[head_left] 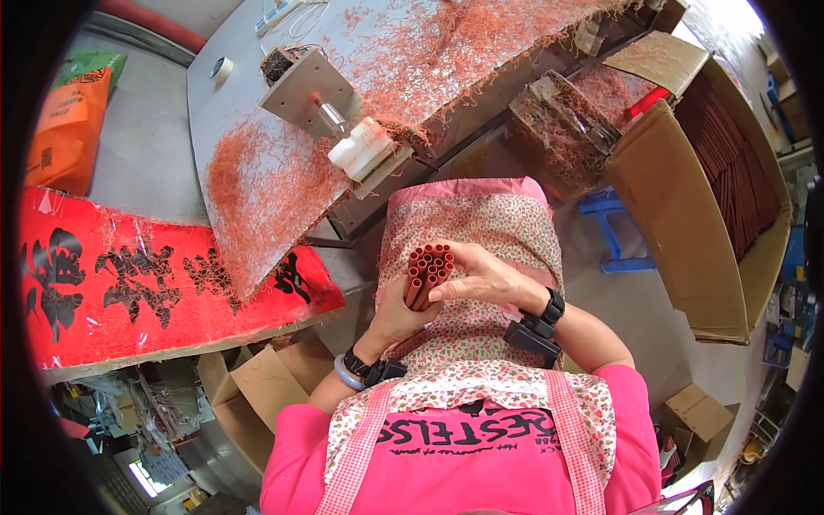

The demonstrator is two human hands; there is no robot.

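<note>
A bundle of several thin dark-red tubes (431, 262) stands on end over my lap, the open round ends facing up. My left hand (400, 316) is wrapped round the lower part of the bundle from the left. From the right, my right hand (481, 279) curls about its upper part, with the thumb laid along the tubes near their ends. Beyond my hands, at the table's near edge, a metal shaft (330, 117) projects from an upright metal plate (302, 90) toward a white block (360, 149).
Curly red shavings (249, 184) cover much of the grey table (202, 94). An open cardboard box (687, 215) at right holds many dark-red tubes, beside a blue stool (614, 223). A red sheet with black characters (77, 318) lies left. More cardboard boxes (266, 382) stand below it.
</note>
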